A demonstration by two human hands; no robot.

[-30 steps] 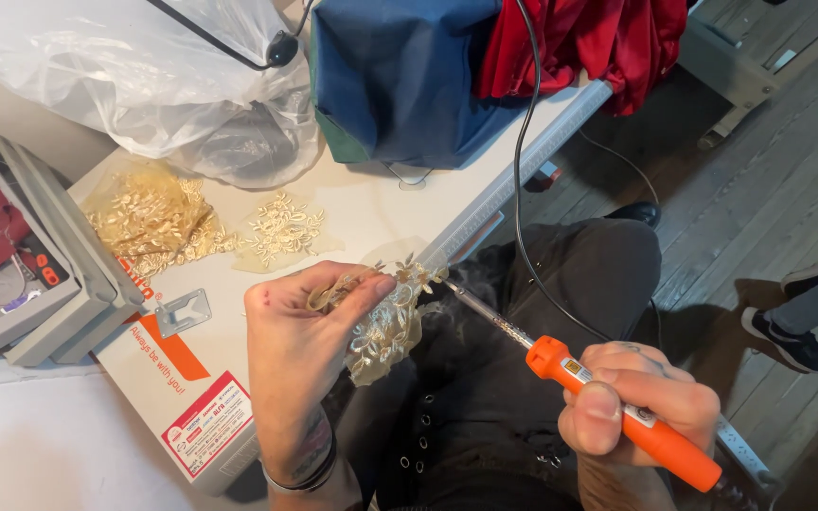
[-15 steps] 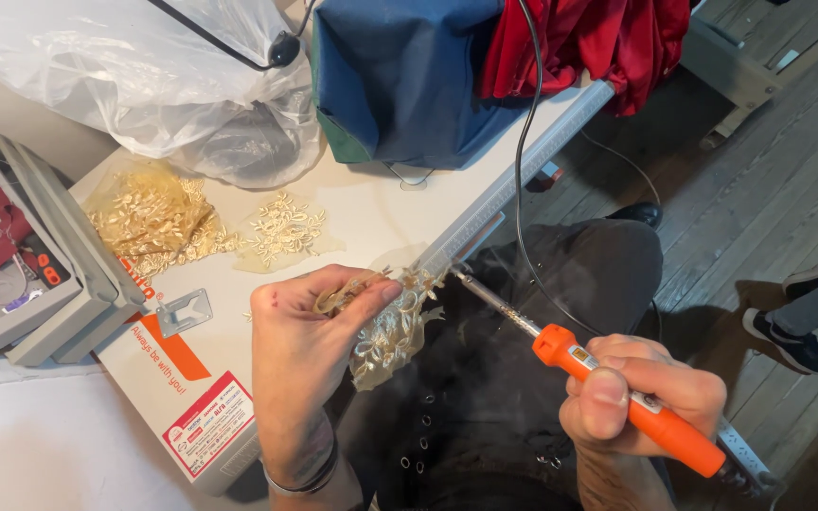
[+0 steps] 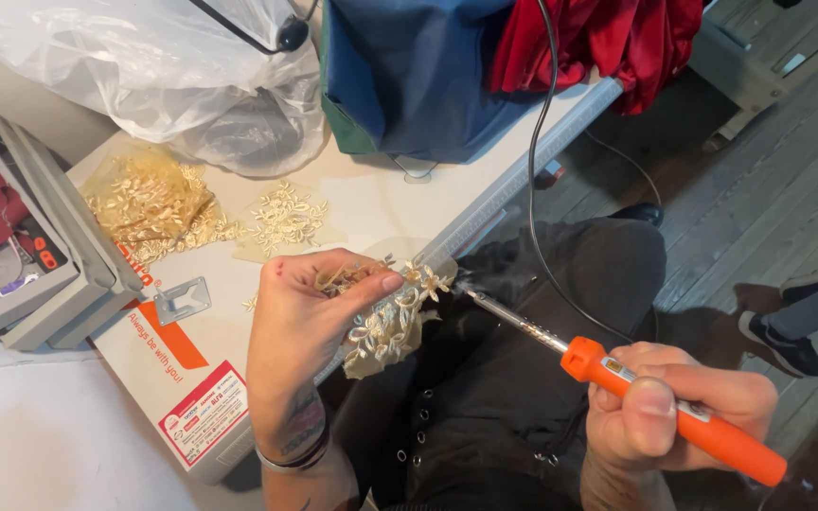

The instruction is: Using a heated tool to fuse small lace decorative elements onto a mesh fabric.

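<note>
place: home craft workspace | evidence: white table (image 3: pixel 409 203) carrying piles of gold leaf trims (image 3: pixel 149 203), clear plastic bags (image 3: pixel 144 66), cardboard box (image 3: pixel 158 369) | orange soldering iron (image 3: pixel 674 412) trailing a black cord (image 3: pixel 537 161) | fabrics lying heaped | wood plank floor (image 3: pixel 778 180) showing

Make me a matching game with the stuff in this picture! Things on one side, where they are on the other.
1 orange soldering iron
2 gold leaf trim
3 metal bracket
4 red cloth

A flat on the cardboard box
B in the left hand
C draped over the table's far end
D in the right hand

Pairs: 1-D, 2-B, 3-A, 4-C
</note>
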